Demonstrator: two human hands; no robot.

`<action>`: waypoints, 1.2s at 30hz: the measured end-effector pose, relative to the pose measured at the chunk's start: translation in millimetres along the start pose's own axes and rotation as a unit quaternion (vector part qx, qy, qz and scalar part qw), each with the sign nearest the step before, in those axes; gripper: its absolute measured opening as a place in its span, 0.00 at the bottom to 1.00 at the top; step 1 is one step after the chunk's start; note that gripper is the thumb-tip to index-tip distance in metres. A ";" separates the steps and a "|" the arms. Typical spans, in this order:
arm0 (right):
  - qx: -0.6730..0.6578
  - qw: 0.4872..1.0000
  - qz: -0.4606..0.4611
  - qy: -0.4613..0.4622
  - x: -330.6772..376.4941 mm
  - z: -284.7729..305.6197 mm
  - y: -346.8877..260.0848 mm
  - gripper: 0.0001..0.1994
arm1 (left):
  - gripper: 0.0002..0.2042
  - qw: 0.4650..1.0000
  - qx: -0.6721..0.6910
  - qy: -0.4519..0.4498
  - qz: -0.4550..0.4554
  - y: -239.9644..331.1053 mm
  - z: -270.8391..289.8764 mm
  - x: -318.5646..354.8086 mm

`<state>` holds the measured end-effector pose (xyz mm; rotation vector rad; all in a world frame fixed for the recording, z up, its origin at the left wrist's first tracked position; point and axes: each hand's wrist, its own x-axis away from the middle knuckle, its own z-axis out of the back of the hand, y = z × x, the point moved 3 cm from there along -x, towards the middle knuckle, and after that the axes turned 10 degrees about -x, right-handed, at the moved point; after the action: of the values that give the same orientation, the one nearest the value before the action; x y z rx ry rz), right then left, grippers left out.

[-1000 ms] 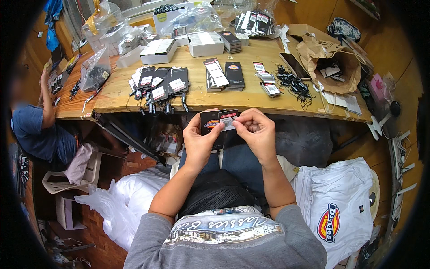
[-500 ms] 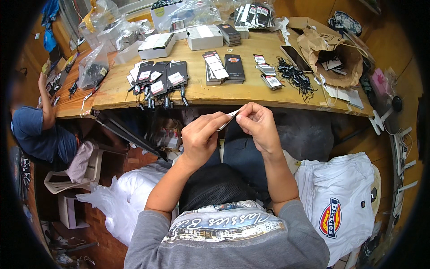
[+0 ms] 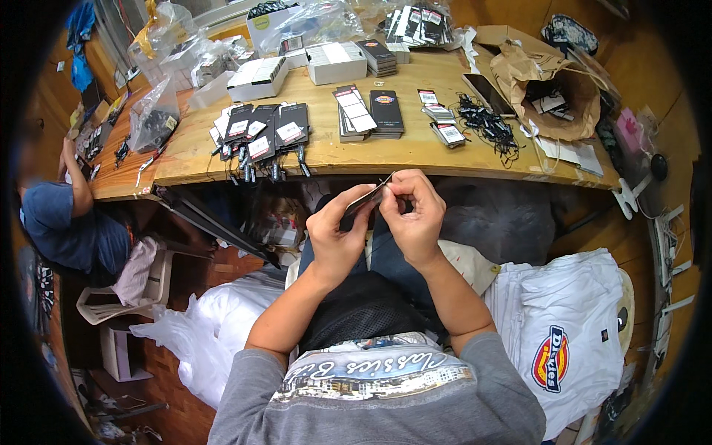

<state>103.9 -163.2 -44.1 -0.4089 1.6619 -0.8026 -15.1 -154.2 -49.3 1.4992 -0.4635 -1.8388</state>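
Note:
A dark hang tag [image 3: 366, 199] is held up just in front of the table's near edge. My left hand [image 3: 335, 231] is closed on its lower part, thumb against fingers. My right hand [image 3: 417, 219] pinches the tag's upper end between thumb and fingertips; whether a string is in that pinch is too small to tell. On the table beyond lie black hang tags with strings [image 3: 259, 133], a neat stack of black tags [image 3: 386, 113], small white label tags [image 3: 448, 134] and a tangle of black strings [image 3: 489, 126].
White boxes of cards [image 3: 336, 62] stand farther back on the wooden table [image 3: 311, 93]. A brown paper bag [image 3: 512, 70] and a phone [image 3: 488, 95] lie to the right. Folded white T-shirts [image 3: 571, 304] are at my right, a white plastic bag [image 3: 215, 326] at my left. Another person [image 3: 67, 222] sits far left.
The tag has turned so its dark face shows more. My right hand has shifted slightly left and its fingers have curled in at the tag's end. The other person's raised hand has lowered.

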 end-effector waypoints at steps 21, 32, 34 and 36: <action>0.066 0.992 0.111 0.009 3.8 14.2 -23.2 0.08 | 0.18 0.998 0.030 -0.060 0.020 15.9 7.1 -2.3; 0.037 0.997 0.064 -0.020 1.2 19.3 -12.6 0.08 | 0.18 0.989 -0.022 -0.131 -0.066 22.5 8.0 -7.0; 0.052 0.995 0.086 -0.012 0.4 19.0 -15.0 0.09 | 0.15 0.989 0.036 -0.146 -0.010 19.3 7.0 -10.9; 0.067 0.989 0.132 -0.016 2.5 16.7 -19.9 0.09 | 0.12 0.994 0.061 -0.086 0.023 16.7 8.7 -11.4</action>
<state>116.2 -183.6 -33.4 -0.1035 1.5809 -0.7014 -17.6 -158.9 -28.0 1.4004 -0.6982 -1.9422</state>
